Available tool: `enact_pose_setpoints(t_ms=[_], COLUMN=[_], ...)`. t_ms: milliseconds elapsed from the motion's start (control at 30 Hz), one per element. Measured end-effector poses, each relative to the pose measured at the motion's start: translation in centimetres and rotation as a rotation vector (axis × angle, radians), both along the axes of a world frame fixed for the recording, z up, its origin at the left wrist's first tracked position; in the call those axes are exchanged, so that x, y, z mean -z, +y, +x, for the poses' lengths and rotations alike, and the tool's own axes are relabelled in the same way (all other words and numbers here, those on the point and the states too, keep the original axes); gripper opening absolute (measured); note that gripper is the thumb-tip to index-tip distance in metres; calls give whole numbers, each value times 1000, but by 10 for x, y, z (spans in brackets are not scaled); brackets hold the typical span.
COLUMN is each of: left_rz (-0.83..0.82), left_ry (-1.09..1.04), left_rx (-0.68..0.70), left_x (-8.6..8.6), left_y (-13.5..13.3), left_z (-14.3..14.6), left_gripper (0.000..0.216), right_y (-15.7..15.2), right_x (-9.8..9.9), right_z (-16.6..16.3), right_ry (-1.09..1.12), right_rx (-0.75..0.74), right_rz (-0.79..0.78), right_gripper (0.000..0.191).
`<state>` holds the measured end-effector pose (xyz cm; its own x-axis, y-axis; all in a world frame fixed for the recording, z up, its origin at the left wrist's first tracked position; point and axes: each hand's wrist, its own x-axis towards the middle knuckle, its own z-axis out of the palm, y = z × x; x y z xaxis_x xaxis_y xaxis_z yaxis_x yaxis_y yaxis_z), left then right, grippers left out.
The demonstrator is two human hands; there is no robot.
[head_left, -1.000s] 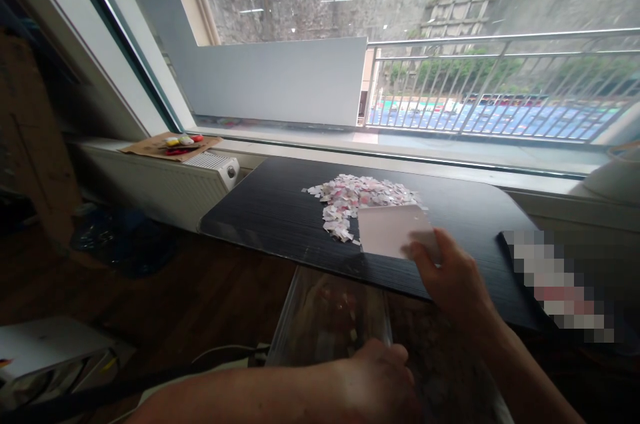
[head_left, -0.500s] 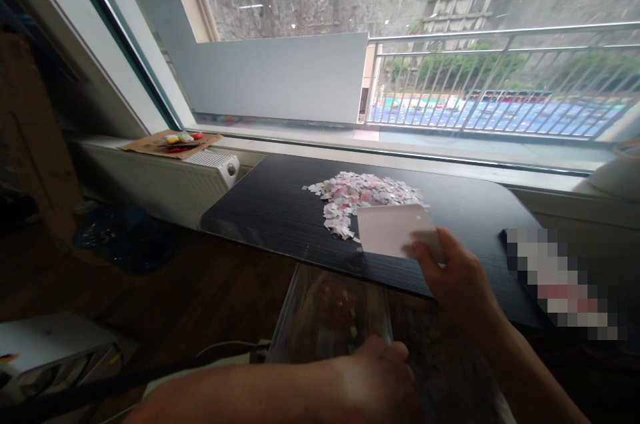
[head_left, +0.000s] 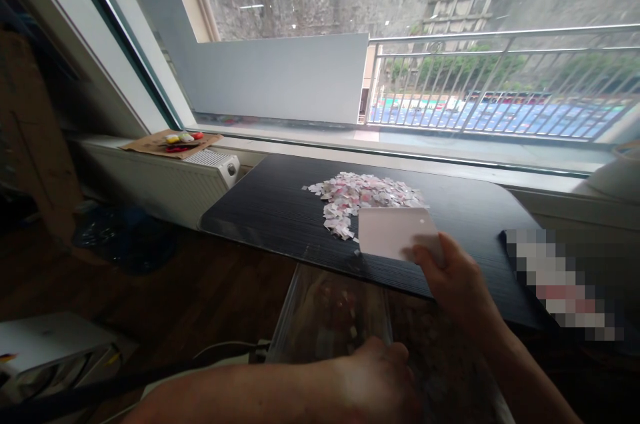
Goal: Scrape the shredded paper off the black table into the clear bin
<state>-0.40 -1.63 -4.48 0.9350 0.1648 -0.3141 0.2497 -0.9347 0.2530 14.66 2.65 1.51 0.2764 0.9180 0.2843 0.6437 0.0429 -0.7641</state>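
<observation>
My right hand [head_left: 453,274] is closed on a white plastic scraper card [head_left: 390,232], held upright on the black table [head_left: 270,211] just in front of a pile of small white and pink paper scraps [head_left: 363,194]. Below the table's near edge my left hand [head_left: 375,381] grips a clear plastic container [head_left: 330,314] with some scraps inside. The card's lower edge stands close to the table edge above that container.
A white radiator [head_left: 165,187] with a piece of cardboard and small coloured items [head_left: 173,143] on top stands at the left under the window. A white box [head_left: 47,347] lies on the dark floor at lower left. A pixelated patch [head_left: 555,284] covers something at the table's right.
The scraper card in my right hand has shifted only slightly toward me; the pile and my left hand on the container stay as they were.
</observation>
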Motion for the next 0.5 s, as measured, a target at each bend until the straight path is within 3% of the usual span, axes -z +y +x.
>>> enact_pose_setpoints(t_ms=[200, 367, 500], left_rz=[18, 35, -21], left_ry=[48, -14, 82], left_rx=[36, 21, 44], left_x=[-21, -20, -22], left_y=[-1, 0, 2], left_z=[-7, -6, -4], left_gripper=[15, 19, 16], right_y=[10, 10, 0], right_x=[5, 8, 10], right_z=[-4, 0, 17], right_ry=[65, 46, -2], right_rx=[-45, -45, 19], right_rz=[21, 37, 35], right_gripper=[27, 21, 19])
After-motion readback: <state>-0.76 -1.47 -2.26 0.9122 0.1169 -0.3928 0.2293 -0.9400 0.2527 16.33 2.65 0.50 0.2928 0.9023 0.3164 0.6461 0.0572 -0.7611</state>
